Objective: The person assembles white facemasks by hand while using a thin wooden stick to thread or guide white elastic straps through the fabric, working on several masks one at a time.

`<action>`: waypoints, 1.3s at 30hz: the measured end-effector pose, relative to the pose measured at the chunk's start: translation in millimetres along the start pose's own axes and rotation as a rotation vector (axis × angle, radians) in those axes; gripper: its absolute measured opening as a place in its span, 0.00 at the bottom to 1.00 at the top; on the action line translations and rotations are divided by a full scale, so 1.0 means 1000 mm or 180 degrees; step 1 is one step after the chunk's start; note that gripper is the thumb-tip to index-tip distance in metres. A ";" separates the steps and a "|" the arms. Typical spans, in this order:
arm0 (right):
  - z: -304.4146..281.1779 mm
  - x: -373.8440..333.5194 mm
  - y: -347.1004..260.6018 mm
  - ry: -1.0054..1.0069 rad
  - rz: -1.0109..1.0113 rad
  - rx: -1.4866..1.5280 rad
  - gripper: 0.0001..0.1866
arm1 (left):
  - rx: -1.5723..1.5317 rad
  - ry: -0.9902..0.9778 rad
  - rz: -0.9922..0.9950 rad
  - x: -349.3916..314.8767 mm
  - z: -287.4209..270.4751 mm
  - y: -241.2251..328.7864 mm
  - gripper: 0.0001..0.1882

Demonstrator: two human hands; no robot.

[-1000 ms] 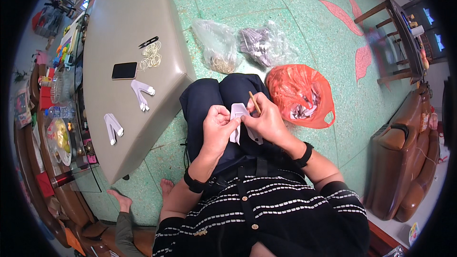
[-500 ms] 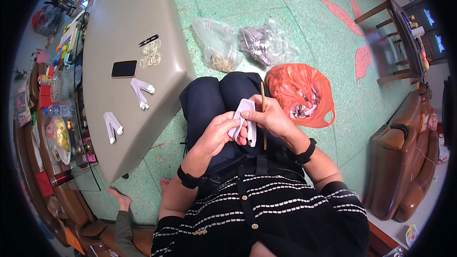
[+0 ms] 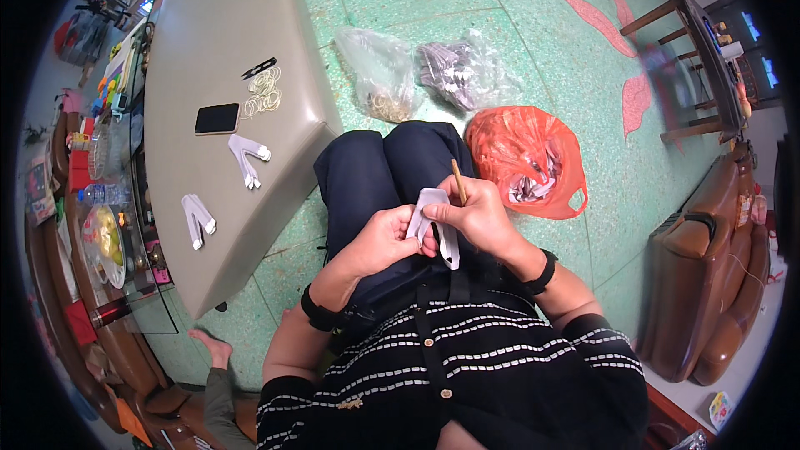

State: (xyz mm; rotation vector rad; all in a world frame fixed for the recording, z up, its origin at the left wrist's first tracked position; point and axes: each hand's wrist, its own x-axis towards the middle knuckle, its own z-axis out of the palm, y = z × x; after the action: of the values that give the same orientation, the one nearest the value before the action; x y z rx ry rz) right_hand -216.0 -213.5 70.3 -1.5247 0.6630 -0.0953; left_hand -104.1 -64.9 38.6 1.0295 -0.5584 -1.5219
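Above my lap, a folded pale lavender fabric strip point(image 3: 432, 197) is pinched between both hands. My left hand point(image 3: 383, 238) is closed on its left side, with the fingers partly behind the cloth. My right hand point(image 3: 483, 218) grips its right side, thumb lying on top; the strip's lower end hangs between my hands. A thin wooden stick point(image 3: 457, 177) is also held in my right hand, its upper end poking out past the fingers. Two similar folded strips, a V-shaped one point(image 3: 242, 152) and a narrower one point(image 3: 196, 215), lie on the beige padded bench point(image 3: 225, 25) to the left.
On the bench are a phone point(image 3: 217, 119), cream elastic loops point(image 3: 265, 92) and black thread snips point(image 3: 259, 68). Beyond my knees sit a clear bag of loops point(image 3: 375, 67), a clear bag of greyish-purple strips point(image 3: 457, 75) and a red plastic bag point(image 3: 508, 137). Someone's bare foot point(image 3: 212, 346) shows lower left.
Both hands have drawn slightly toward my body with the fabric strip. The wooden stick now leans left at its top, and less of it shows below my right hand.
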 end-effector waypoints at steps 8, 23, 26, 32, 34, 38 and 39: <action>-0.006 0.017 0.015 0.0192 0.0150 0.0204 0.12 | -0.0372 0.1014 0.0665 0.002 0.013 0.010 0.12; 0.011 0.013 0.011 0.0327 0.0369 0.1371 0.09 | 0.1173 0.2043 0.1140 0.017 0.013 -0.016 0.03; 0.009 0.012 0.006 -0.0067 0.0405 0.1216 0.08 | 0.1330 0.1985 0.1078 0.013 0.010 -0.012 0.03; 0.006 0.009 0.009 -0.0106 0.0340 0.0983 0.09 | 0.0206 0.1634 0.0995 0.009 0.016 -0.002 0.05; 0.006 0.010 0.016 -0.0071 0.0316 0.0991 0.09 | 0.0176 0.1693 0.1113 0.009 0.015 -0.007 0.05; 0.010 0.010 0.018 0.0060 0.0265 0.1100 0.10 | 0.0150 0.1853 0.1276 0.009 0.015 -0.008 0.04; 0.011 0.010 0.020 0.0057 0.0268 0.1099 0.10 | 0.0102 0.1914 0.1286 0.010 0.016 -0.009 0.03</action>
State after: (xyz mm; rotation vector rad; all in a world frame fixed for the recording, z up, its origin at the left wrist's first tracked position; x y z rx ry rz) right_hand -209.6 -206.4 46.6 -1.1642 0.6854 -0.1516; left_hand -122.1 -75.2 36.6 1.2422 -0.3331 -0.7955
